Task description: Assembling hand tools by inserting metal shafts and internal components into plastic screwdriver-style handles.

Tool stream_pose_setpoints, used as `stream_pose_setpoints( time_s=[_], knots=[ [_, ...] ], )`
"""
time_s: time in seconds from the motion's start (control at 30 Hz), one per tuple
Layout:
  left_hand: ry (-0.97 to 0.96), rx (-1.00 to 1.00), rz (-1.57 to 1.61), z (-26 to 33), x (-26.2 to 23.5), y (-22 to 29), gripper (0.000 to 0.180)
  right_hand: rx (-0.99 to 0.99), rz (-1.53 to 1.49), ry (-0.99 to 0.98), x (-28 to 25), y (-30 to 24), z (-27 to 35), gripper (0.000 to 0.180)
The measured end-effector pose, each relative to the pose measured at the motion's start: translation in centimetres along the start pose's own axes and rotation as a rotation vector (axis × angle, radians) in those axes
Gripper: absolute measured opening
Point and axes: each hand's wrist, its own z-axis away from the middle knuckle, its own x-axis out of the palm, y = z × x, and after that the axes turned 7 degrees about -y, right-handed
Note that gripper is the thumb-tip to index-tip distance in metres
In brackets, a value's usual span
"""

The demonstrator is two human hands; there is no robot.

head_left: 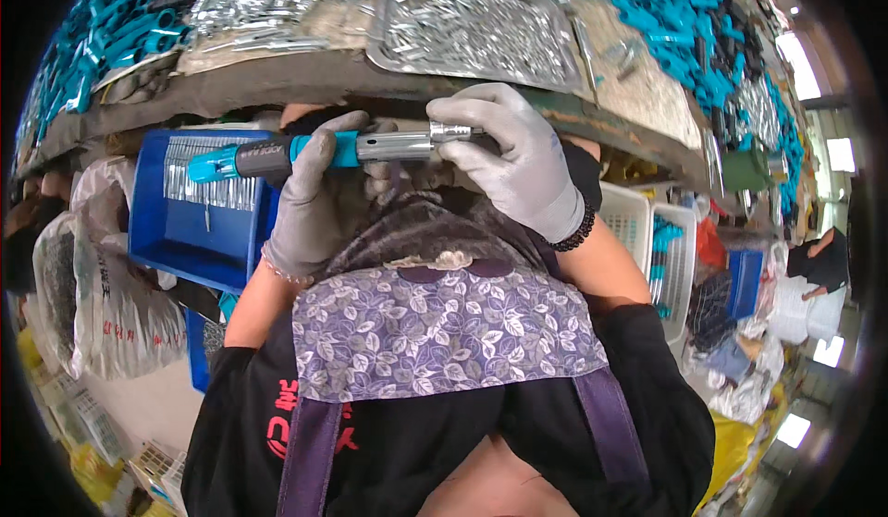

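Observation:
Both of my hands wear grey-white gloves and hold one tool with a teal-and-black handle and a silver barrel (393, 146), level above my lap. My left hand (313, 189) is wrapped round the teal part where handle meets barrel, and the handle's teal end points left. My right hand (504, 147) pinches a shiny metal collar (448, 132) at the barrel's right end, with thumb below and fingers above. A short dark piece just right of the collar is partly hidden by the fingers.
Beyond my hands, a workbench edge (342, 71) carries a metal tray (555, 78) of small metal parts and heaps of teal handles (657, 4). A blue bin (171, 249) with metal rods stands left, beside a white sack (111, 304). White baskets (680, 267) stand right; farther right is another person (821, 258).

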Motion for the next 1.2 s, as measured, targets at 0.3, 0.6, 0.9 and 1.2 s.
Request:
stream_pose_setpoints(
  time_s=[0.3, 0.6, 0.9, 1.2],
  knots=[
    [0.017, -0.053, -0.113, 0.0, 3.8, -3.9, 0.047, -0.006, 0.129, 0.152, -0.8, 1.0, 7.1, 0.037],
    [-0.145, -0.096, -0.500, -1.0, 3.5, -4.9, 0.032, 0.295, -0.630, 0.093, 0.2, 2.9, 7.8, 0.037],
    [-0.071, -0.084, -0.644, -0.3, 1.5, -6.2, 0.043, 0.356, -0.299, -0.014, 0.8, 6.0, 8.4, 0.037],
    [-0.002, -0.192, -0.238, -1.2, 2.2, -5.0, 0.044, -0.218, 0.024, 0.133, 1.2, 5.8, 6.3, 0.025]
  ],
)
